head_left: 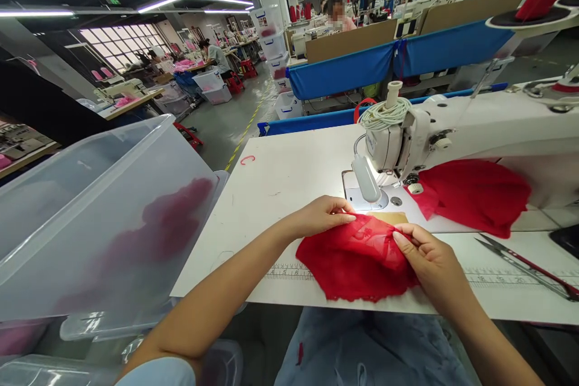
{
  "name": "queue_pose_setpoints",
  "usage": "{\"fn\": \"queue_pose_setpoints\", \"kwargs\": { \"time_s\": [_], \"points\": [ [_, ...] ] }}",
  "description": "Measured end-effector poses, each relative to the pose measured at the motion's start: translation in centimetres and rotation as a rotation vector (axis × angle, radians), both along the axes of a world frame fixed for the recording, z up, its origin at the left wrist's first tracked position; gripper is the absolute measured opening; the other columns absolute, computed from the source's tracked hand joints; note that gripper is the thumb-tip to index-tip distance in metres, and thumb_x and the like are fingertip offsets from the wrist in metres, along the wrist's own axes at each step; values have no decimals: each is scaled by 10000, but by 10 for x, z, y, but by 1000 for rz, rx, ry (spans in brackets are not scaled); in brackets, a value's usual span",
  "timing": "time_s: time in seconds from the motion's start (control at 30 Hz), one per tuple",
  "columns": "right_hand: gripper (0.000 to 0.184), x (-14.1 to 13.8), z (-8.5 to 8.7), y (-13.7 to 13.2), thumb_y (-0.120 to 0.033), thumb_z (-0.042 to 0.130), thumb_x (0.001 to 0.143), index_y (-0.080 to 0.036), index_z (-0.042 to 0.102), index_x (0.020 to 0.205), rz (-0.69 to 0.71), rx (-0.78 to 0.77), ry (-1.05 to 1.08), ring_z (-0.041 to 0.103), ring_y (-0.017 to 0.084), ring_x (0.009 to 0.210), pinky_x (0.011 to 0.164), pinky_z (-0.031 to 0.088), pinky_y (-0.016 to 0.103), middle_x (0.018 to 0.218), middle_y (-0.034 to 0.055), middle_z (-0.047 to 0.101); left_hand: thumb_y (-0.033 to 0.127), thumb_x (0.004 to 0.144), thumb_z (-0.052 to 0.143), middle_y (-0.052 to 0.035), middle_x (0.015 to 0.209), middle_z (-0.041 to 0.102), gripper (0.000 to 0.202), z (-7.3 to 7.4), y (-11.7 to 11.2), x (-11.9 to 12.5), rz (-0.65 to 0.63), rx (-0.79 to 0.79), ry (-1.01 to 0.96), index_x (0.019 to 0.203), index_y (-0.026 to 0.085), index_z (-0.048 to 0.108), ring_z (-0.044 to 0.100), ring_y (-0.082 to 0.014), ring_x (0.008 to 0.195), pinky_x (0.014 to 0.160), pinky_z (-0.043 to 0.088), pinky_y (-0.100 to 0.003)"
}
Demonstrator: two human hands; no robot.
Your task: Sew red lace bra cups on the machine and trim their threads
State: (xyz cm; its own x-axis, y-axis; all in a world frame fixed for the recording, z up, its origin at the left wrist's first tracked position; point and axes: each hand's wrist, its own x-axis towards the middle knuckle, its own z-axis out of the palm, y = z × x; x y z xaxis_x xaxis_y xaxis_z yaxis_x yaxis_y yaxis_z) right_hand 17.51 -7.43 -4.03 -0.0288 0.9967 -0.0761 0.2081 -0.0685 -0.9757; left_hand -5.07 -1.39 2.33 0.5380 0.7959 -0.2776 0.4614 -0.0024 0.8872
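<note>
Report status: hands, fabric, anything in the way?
Left hand and right hand both pinch red lace fabric piece, flat before white sewing machine. Dark metal scissors lie right, apart.

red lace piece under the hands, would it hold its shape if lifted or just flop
Probably floppy: the thin red lace fabric piece bunches into folds where the left hand and right hand pinch it. Likely very light, since it looks sheer near the top. It would probably slide easily on the smooth white table.
</note>
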Motion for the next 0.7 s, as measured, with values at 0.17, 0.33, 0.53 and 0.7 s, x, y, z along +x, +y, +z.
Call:
{"fn": "queue_pose_setpoints", "kwargs": {
  "time_s": [0.17, 0.33, 0.53, 0.7],
  "points": [
    [388, -2, 4, -2, -573, 594, 803, -211, 682, 910, -23, 35, -49, 608, 183, 647, 556, 474, 253, 726, 22, 700, 387, 825, 586, 7, 749, 543, 249, 3, 0, 0, 26, 62, 30, 718, 163, 567, 477, -139, 734, 644, 365, -244],
    [379, -4, 6, -2, -584, 600, 813, -212, 659, 764, -91, 94, -57, 550, 147, 538, 479, 420, 228, 591, -2, 637, 487, 876, 542, -2, 750, 570, 353, 7, -5, -2, 30, 52, 134, 713, 174, 537, 503, -142, 688, 602, 370, -257],
    [389, -13, 10, -8, -579, 634, 819, -215, 624, 683, -68, 143, -7, 463, 114, 475, 427, 361, 211, 516, -25, 559, 344, 951, 498, -84, 1371, 566, 320, 8, -23, 10, -103, 251, 36, 1244, 225, 545, 504, -223, 1262, 1060, 372, -369],
    [335, -17, 16, -10, -542, 620, 846, -223, 668, 755, 7, 147, 29, 559, 146, 576, 489, 437, 227, 629, 3, 640, 316, 965, 466, -92, 1206, 651, 258, 1, -22, 18, -199, 157, -60, 1132, 182, 609, 582, -210, 1116, 959, 434, -332]
  ]
}}
